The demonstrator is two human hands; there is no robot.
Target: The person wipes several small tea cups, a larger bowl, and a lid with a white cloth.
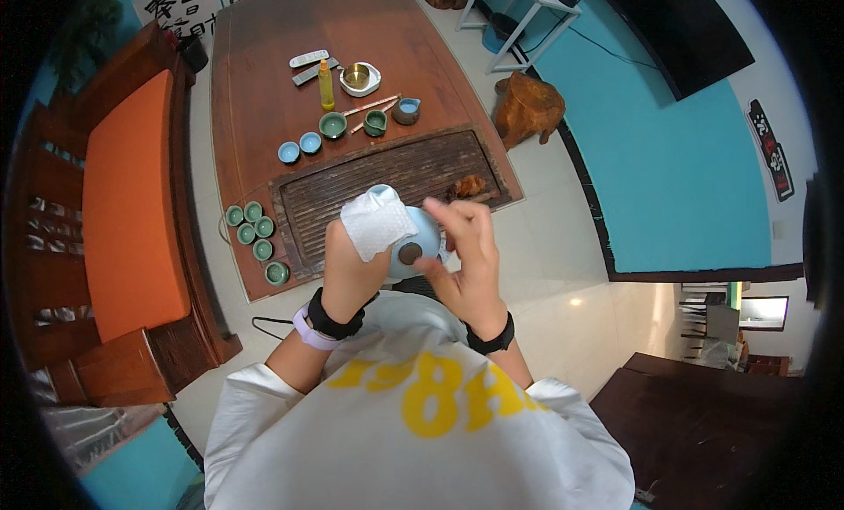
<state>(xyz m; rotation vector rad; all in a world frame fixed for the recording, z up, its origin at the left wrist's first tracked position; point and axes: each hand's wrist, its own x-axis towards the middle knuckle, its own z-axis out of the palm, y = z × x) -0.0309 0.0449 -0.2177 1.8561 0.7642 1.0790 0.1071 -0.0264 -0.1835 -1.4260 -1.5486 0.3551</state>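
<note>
Close in front of my chest I see a pale blue teapot (427,228) with a round brown knob on its lid. My left hand (359,259) is at its left side, and a crumpled white tissue (377,224) lies over those fingers and against the pot. Most of the left fingers are hidden, so their hold cannot be made out. My right hand (465,263) is at the pot's right side, thumb at the knob and index finger raised at the rim. Beyond the hands stretches a dark slatted wooden tea tray (330,210), with a small amber-brown figure (469,186) at its right end.
Several green cups (263,226) stand left of the tray. Behind it are blue cups (289,152), a green bowl (333,125), a green pouring cup (375,122), a dark pitcher (406,112), a yellow bottle (326,86) and two remotes (308,58). A wooden stump stool (529,108) stands right of the table.
</note>
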